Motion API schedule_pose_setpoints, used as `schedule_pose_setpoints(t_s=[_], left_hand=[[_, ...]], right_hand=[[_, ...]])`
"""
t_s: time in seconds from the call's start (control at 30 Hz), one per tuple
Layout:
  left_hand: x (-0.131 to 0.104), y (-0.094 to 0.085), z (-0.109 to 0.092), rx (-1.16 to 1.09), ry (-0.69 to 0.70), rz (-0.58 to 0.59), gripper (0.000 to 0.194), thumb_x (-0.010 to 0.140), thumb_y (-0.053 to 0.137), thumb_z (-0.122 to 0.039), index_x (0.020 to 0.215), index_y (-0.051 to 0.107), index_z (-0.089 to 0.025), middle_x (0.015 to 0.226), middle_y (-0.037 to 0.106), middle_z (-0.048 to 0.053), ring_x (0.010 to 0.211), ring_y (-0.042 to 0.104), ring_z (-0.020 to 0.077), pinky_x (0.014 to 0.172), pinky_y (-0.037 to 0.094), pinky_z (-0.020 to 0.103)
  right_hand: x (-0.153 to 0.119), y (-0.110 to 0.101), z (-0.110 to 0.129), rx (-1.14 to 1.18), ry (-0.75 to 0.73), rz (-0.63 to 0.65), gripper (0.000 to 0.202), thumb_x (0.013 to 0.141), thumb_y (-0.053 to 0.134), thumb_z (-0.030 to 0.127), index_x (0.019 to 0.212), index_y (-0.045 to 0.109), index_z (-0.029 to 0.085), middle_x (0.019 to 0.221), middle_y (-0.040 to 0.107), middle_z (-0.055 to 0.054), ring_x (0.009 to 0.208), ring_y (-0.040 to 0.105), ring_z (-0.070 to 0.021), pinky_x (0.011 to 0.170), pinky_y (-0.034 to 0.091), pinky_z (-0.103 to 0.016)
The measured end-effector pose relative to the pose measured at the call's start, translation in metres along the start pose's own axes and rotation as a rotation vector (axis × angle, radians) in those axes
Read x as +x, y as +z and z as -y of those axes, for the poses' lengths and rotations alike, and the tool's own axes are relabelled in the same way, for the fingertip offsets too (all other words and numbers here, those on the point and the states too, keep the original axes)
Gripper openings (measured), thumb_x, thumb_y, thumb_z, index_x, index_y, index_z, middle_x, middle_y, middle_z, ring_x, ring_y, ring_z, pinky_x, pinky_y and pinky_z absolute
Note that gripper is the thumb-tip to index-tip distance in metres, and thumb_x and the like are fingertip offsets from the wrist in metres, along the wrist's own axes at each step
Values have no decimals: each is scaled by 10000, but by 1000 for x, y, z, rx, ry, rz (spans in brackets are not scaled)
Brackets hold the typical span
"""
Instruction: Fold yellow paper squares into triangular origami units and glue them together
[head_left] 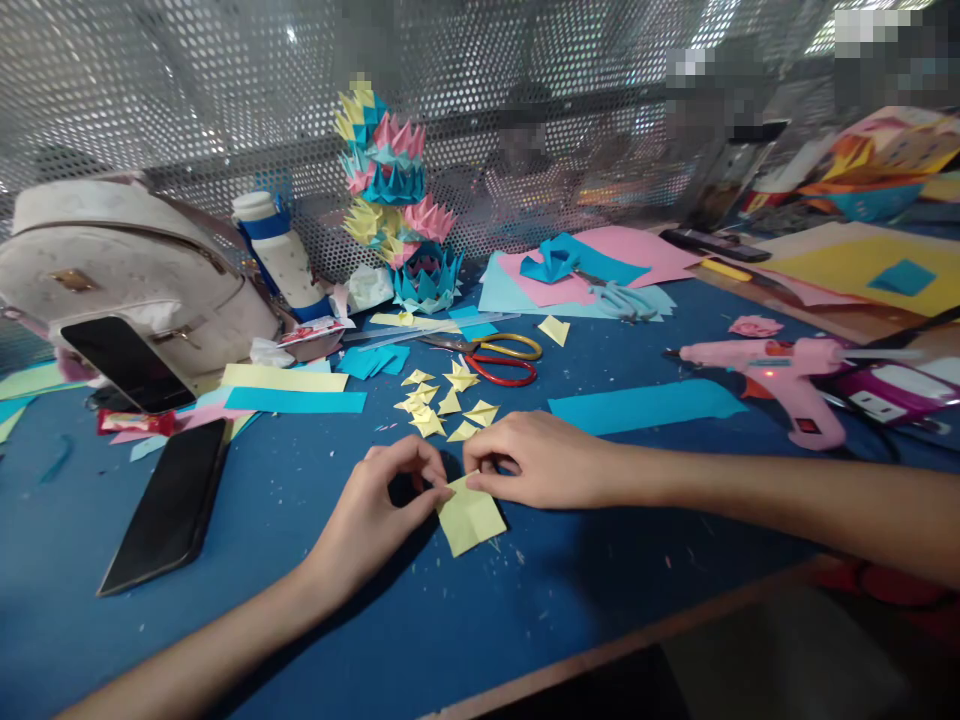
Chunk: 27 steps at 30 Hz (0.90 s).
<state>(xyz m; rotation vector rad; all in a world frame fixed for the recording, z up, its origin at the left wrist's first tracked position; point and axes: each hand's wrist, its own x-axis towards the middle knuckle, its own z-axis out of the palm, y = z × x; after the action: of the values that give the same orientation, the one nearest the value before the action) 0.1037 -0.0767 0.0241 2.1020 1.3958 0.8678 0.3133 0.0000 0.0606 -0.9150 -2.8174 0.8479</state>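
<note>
A small square of yellow paper (472,520) with a faint crease is held just above the blue table. My left hand (394,490) pinches its upper left corner between thumb and fingers. Along its top edge, my right hand (525,458) has thumb and fingers closed on the paper too. Just beyond my fingers lie several folded yellow paper pieces (424,420) with pointed tips. Behind these pieces rest scissors (501,358) with one yellow and one red handle loop. To the right of them is a blue paper strip (645,405).
On the left are a black phone (169,505), another phone (124,362) propped against a pale backpack (127,260), and a bottle (277,250). A tall folded-paper structure (397,200) stands at the back. A pink glue gun (780,370) lies at right, near coloured sheets (832,262).
</note>
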Motion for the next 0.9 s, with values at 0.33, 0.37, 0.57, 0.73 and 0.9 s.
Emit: schedule_pose_setpoints(t_s=[0.33,0.37,0.57,0.73,0.9], left_hand=[[-19,0,-1,352,411,4,215,1039,471,-187,1075,683,-181,1176,697,50,1035,582,254,942,334,433],[-20,0,-1,407,470,6,246,1047,440,-164,1103,679,-153,1172,705,54,1042,584,253,967,324,433],[-23,0,-2,573,547,5,345,1067,361,-155,1146,696,-129,1182,718,57,1038,603,248,985,329,416],[-24,2,1,550,503,-13,349,1067,369,-181,1163,704,-149,1186,719,54,1054,612,248,1017,311,421],[-27,0,4,509,491,34,371,1064,348,-179,1208,688,-139,1229,700,70,1075,607,249,1037,303,427]], right_hand=[[6,18,-18,-103,-154,-171,167,869,693,264,755,604,181,714,635,50,669,540,-99,575,265,-243],[5,21,-21,-116,-215,-217,179,889,686,284,763,614,180,724,637,44,680,544,-102,589,280,-246],[-4,27,-34,-222,-526,-379,216,1020,533,334,971,694,198,901,715,-3,825,588,-136,709,363,-278],[-5,26,-37,-174,-596,-375,191,1012,552,295,973,706,189,996,730,9,865,589,-121,779,423,-279],[-4,25,-37,-199,-608,-360,211,1016,536,253,952,723,177,1012,731,-4,867,578,-125,815,464,-292]])
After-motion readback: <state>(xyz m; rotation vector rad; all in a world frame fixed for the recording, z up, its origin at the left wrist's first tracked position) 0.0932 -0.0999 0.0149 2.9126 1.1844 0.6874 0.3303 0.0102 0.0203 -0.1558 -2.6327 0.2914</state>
